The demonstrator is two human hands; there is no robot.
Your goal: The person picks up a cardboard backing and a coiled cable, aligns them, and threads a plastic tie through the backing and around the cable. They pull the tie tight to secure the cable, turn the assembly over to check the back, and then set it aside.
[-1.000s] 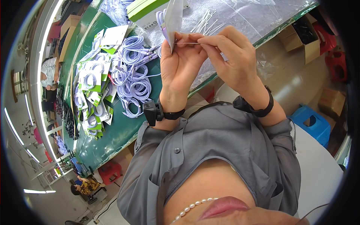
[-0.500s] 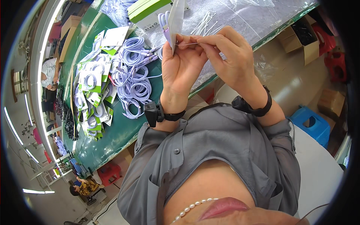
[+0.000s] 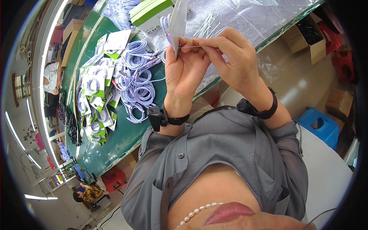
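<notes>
A white packaging card with a coiled lavender cable stands edge-on above the surface, grasped by the left hand. The right hand pinches a thin white tie that reaches the card. Loose cable coils and a carded cable pile lie leftward; spare white ties lie beyond the hands.

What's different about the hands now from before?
The right hand shifted slightly left, toward the left hand. Nothing was picked up or let go: the left hand still holds the pale card, and the right still pinches the thin strand. The cable pile on the green table looks the same.
</notes>
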